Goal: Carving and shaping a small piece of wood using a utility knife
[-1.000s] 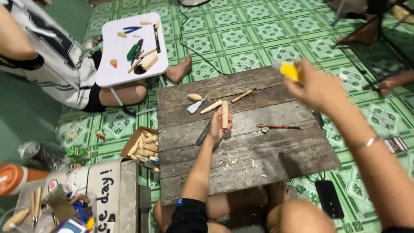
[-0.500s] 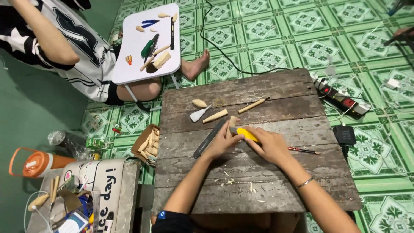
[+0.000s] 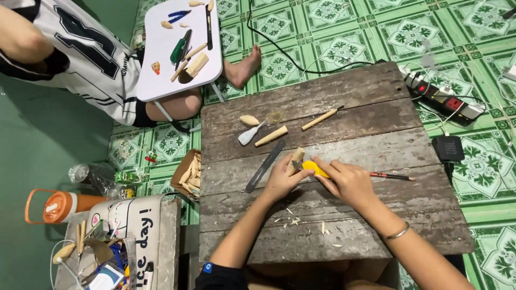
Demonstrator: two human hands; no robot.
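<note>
While the left hand [image 3: 280, 180] is pinching the upright-tilted wooden stick [image 3: 296, 158], the right hand [image 3: 346, 182] is gripping a yellow knife [image 3: 312, 167] touching its right side.

Both forearms are reaching forward from the bottom edge over the worktop [image 3: 344, 113], converging toward its middle. The left hand [image 3: 282, 180] is lying palm down, fingers curled closed around a piece of wood [image 3: 296, 157]. The right hand [image 3: 346, 182] is sitting just beside it, almost touching, fingers wrapped tight round a yellow knife [image 3: 314, 168]. The right wrist is wearing a thin bangle [image 3: 396, 232].
</note>
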